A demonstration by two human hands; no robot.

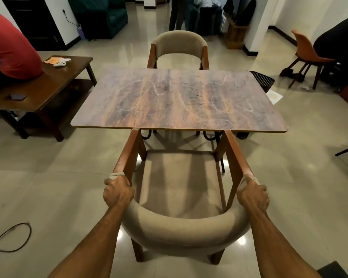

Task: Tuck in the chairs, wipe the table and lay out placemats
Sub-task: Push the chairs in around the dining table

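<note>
A beige upholstered near chair [181, 189] with wooden arms stands in front of me. Its arm tips just reach under the front edge of the wood-grain table [179, 99]. My left hand [118, 191] is shut on the chair's left arm where it meets the curved backrest. My right hand [253, 194] is shut on the right arm at the same spot. A matching far chair [179, 44] stands at the table's far side, its seat hidden behind the tabletop. Smear marks show on the tabletop. No placemats or cloth are in view.
A low brown side table [48, 87] stands at the left with a phone [16, 96] and a white remote [59, 63]; a person in a red shirt [10, 49] sits on it. A black bin [263, 79] is by the table's right corner. An orange chair [307, 55] is far right. A cable [10, 237] lies on the floor.
</note>
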